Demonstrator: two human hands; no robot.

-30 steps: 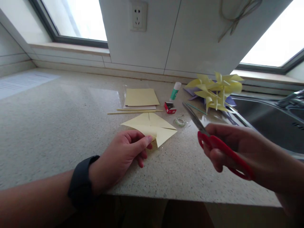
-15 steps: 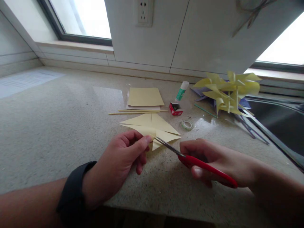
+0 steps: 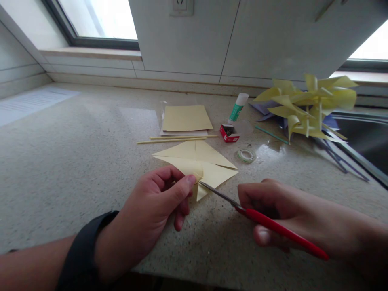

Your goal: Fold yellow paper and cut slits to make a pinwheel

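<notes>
So the folded yellow paper (image 3: 197, 161) is lying near the front edge of the speckled countertop (image 3: 75, 161), creased into triangles, with its near corner lifted a bit. The left hand (image 3: 154, 210) is pinching that near corner between thumb and fingers, and there's a black band on that wrist. The right hand (image 3: 281, 218) is wrapped around the red handles of the scissors (image 3: 242, 208), and the blade tips are right at the pinched corner, just beside the left thumb. Can't really tell if the blades are parted or closed from this angle; they look like one thin line.

Further back there are two thin wooden sticks (image 3: 176, 139) lying side by side, and just behind them a stack of flat yellow sheets (image 3: 186, 118). To the right of that sits a little red box (image 3: 229, 133) with a glue stick (image 3: 238, 108) lying tilted just behind it, and a small roll of clear tape (image 3: 246, 154) nearer the paper. Off to the far right is a pile of finished yellow pinwheels (image 3: 309, 109) next to the sink (image 3: 363, 137).
</notes>
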